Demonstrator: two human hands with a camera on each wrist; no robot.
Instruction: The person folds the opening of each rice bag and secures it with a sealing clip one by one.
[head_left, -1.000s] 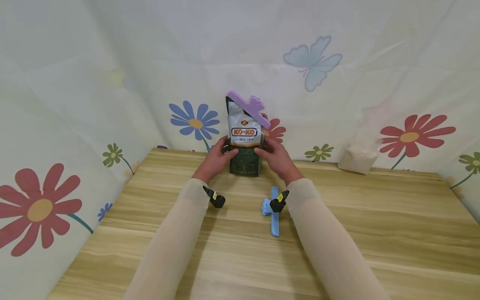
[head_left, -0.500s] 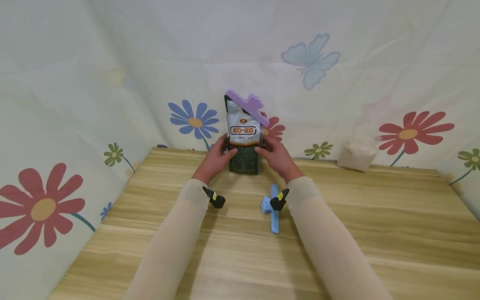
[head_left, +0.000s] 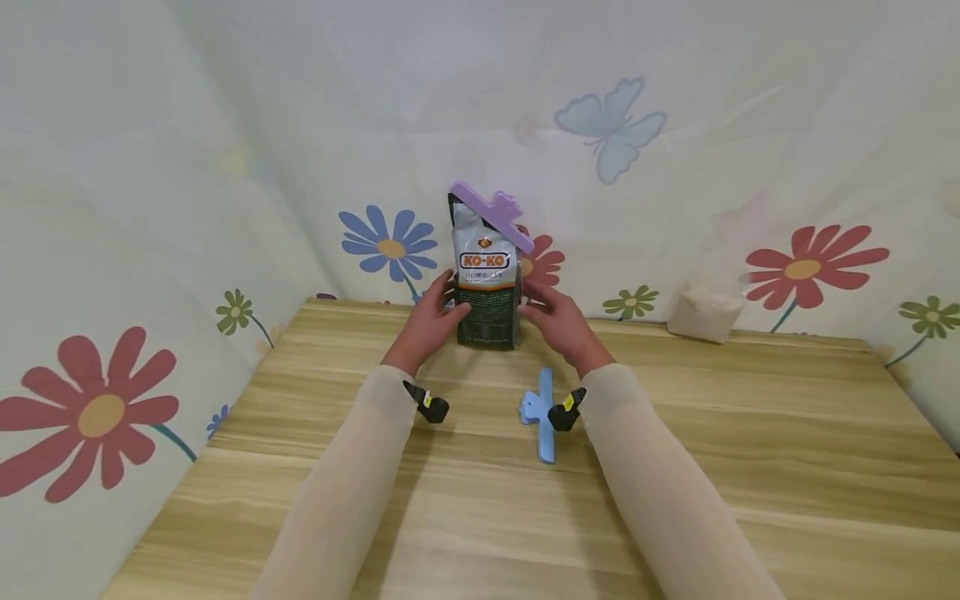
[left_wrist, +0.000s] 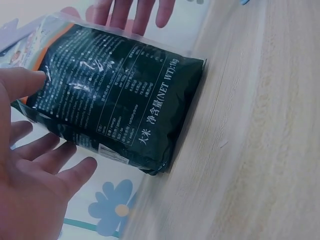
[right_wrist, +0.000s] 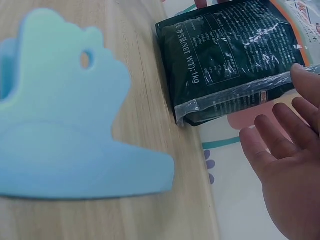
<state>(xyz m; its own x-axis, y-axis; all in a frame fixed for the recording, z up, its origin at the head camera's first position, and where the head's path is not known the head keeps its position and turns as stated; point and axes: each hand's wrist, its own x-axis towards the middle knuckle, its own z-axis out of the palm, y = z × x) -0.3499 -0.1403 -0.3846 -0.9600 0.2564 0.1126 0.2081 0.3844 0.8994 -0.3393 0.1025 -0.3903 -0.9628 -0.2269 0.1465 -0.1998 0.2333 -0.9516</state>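
Observation:
A green and silver bag of rice (head_left: 486, 315) labelled KO-KO stands upright at the back of the table. A purple bag clip (head_left: 487, 212) sits slanted across its folded top. My left hand (head_left: 426, 323) is at the bag's left side, fingers loosely spread and thumb (left_wrist: 22, 82) over the front edge. On the other side, my right hand (head_left: 564, 323) has relaxed, spread fingers, its thumb (right_wrist: 306, 82) right at the bag's edge. A blue bag clip (head_left: 547, 437) lies on the table in front of the bag, near my right wrist, and looms large in the right wrist view.
A clear bag with pale contents (head_left: 707, 312) stands at the table's back edge on the right. Behind the wooden table (head_left: 750, 467) hangs a white cloth (head_left: 450, 83) printed with flowers and a butterfly.
My right hand has eased slightly away from the rice bag, and its thumb has slid off the front. The left hand has loosened a little. The bag stays standing with the purple clip on.

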